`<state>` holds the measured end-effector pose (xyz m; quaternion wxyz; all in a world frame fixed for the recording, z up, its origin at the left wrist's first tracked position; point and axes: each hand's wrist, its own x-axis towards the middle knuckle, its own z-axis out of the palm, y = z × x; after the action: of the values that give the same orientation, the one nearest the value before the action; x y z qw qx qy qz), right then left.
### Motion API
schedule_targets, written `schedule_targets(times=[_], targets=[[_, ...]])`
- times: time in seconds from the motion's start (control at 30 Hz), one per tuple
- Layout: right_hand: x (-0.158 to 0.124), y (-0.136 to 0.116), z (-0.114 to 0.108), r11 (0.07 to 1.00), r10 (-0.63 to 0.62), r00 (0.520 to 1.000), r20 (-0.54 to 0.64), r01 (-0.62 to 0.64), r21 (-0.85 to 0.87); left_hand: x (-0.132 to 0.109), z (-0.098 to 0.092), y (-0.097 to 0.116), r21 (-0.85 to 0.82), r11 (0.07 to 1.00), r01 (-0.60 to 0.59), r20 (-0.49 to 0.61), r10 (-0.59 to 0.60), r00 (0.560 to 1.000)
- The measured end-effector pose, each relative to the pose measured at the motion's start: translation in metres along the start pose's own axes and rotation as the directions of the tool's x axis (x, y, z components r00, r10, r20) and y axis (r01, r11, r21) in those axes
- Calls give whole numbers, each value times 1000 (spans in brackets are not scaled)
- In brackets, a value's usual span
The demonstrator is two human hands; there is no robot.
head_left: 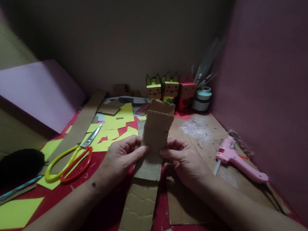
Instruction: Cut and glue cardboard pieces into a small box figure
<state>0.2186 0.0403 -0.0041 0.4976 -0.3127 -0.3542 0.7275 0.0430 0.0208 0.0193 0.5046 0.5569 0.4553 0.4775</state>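
A long folded cardboard strip point(155, 131) stands in front of me, its lower part point(137, 215) creased crosswise and reaching toward my body. My left hand point(123, 157) pinches its left edge, thumb on the near face. On the opposite edge, my right hand point(184, 158) pinches the strip in the same way. Fingers behind the cardboard are partly hidden. Behind the front panel a second cardboard flap shows at the top. Scissors point(75, 161) with a yellow and a red handle lie left of my left hand, blades partly apart. To the right of my right hand rests a pink glue gun point(235, 158).
Yellow paper scraps point(117, 123) lie across the red table cover point(95, 184). Several cardboard figures point(170, 88) with ears stand at the back beside a teal jar point(202, 99). A cardboard sheet point(185, 211) lies at right. A lilac sheet point(36, 92) juts in at left.
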Motion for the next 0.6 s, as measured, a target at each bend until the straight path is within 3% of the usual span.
schedule_targets(times=[0.43, 0.6], targets=[[-1, 2, 1, 999, -49, 997, 52, 48, 12, 0, -2, -1, 20, 998, 67, -3, -66, 998], [-5, -2, 5, 999, -42, 990, 135, 43, -3, -5, 2, 0, -16, 997, 75, 81, -74, 994]])
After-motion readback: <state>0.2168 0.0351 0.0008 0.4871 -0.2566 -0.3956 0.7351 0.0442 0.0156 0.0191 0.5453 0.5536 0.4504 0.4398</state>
